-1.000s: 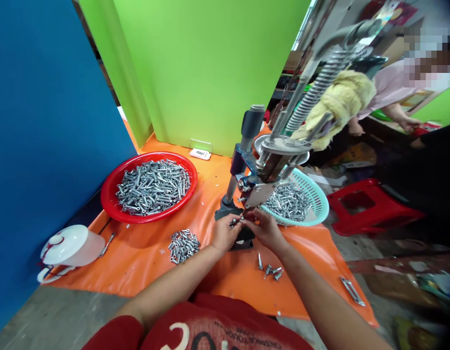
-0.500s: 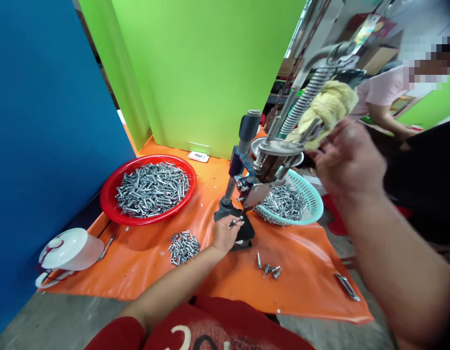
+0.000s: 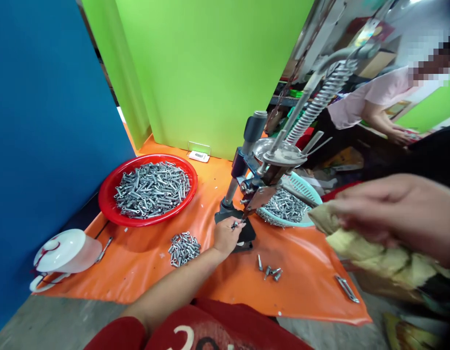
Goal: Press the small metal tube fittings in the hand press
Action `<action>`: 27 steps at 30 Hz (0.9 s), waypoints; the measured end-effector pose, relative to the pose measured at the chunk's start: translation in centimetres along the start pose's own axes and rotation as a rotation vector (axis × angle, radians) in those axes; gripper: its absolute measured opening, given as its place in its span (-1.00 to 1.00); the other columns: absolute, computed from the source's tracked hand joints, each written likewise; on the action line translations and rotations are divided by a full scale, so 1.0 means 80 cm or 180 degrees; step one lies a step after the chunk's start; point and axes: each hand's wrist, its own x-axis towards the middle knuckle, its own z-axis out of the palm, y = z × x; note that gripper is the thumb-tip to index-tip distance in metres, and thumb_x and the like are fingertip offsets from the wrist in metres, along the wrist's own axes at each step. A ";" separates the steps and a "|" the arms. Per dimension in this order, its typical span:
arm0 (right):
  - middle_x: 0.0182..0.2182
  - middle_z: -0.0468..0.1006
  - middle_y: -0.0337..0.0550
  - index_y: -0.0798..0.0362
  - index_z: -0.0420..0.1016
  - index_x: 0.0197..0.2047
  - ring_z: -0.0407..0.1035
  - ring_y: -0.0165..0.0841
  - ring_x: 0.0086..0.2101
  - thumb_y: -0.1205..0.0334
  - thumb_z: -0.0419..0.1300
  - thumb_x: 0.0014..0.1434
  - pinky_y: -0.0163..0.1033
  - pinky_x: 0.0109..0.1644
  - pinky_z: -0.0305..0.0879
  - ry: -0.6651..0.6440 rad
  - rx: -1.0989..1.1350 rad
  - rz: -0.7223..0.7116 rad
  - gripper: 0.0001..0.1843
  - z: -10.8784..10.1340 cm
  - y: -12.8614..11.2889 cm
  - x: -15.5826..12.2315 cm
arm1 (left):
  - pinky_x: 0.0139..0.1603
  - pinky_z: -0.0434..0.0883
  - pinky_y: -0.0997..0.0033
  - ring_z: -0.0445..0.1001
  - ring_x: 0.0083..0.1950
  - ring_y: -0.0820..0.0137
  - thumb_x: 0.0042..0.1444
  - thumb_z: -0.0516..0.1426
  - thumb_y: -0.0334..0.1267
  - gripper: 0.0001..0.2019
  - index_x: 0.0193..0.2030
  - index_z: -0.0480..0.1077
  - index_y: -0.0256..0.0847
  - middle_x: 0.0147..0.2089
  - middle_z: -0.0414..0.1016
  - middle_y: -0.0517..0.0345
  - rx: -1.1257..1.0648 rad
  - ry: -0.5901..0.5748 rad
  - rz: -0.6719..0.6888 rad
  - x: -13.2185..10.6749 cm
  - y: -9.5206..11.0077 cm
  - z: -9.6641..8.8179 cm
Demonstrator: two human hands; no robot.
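My left hand (image 3: 225, 236) is at the black base (image 3: 247, 234) of a hand-lever press (image 3: 261, 167). Its fingers pinch a small metal eye bolt (image 3: 234, 225) under the press head; the bolt's far end is partly hidden. On the right, my right hand (image 3: 396, 214) is closed around the lever handle, which is wrapped in yellowish cloth (image 3: 378, 260). The hand is blurred and the lever points low. A small pile of eye bolts (image 3: 184, 249) lies left of my left hand. Several loose metal pieces (image 3: 272, 273) lie to the right of the base.
A red basin (image 3: 104, 206) full of eye bolts stands at the left, a pale green basket (image 3: 314, 194) of metal parts behind the press. A lidded white container (image 3: 69, 250), a metal tool (image 3: 347, 288) and a white device (image 3: 198, 156) rest on the orange sheet (image 3: 217, 287). Another person (image 3: 378, 99) works at right.
My right hand has swung the cloth-wrapped lever down and to the right, and the spring above it has stretched. My left hand stays almost in place at the base.
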 end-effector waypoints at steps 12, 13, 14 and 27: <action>-0.24 0.51 -0.08 -0.02 0.36 0.05 0.44 -0.32 -0.39 -0.07 0.27 -0.04 -0.26 -0.39 0.36 -0.0863 0.0318 0.1802 -0.40 0.026 0.021 -0.015 | -0.07 0.37 0.32 0.49 -0.11 0.31 0.03 0.22 -0.18 -0.69 -0.06 0.42 -0.14 -0.13 0.56 0.11 0.1361 -0.0154 0.0596 -0.001 -0.006 -0.020; -0.29 0.52 -0.11 -0.01 0.34 0.06 0.43 -0.35 -0.42 -0.07 0.25 -0.02 -0.28 -0.40 0.35 -0.1046 0.0491 0.2013 -0.40 0.029 0.023 -0.017 | -0.08 0.37 0.33 0.49 -0.11 0.31 0.04 0.21 -0.18 -0.72 -0.09 0.43 -0.14 -0.15 0.56 0.12 0.1411 -0.0152 0.0652 0.001 -0.009 -0.021; -0.33 0.52 -0.14 0.00 0.34 0.06 0.42 -0.36 -0.44 -0.08 0.23 -0.01 -0.30 -0.42 0.34 -0.1152 0.0577 0.2133 -0.41 0.032 0.023 -0.019 | -0.10 0.38 0.33 0.49 -0.12 0.31 0.05 0.21 -0.18 -0.75 -0.11 0.43 -0.14 -0.18 0.56 0.13 0.1440 -0.0145 0.0701 0.002 -0.011 -0.020; -0.38 0.47 -0.20 0.02 0.41 -0.35 0.39 -0.40 -0.38 0.16 0.09 0.09 -0.31 -0.27 0.31 -0.0256 -0.0181 0.1397 -0.86 0.101 0.027 -0.059 | -0.22 0.38 0.37 0.51 -0.24 0.34 0.07 0.19 -0.18 -0.79 -0.16 0.42 -0.16 -0.28 0.57 0.15 0.1599 0.0181 0.0983 0.000 -0.022 -0.010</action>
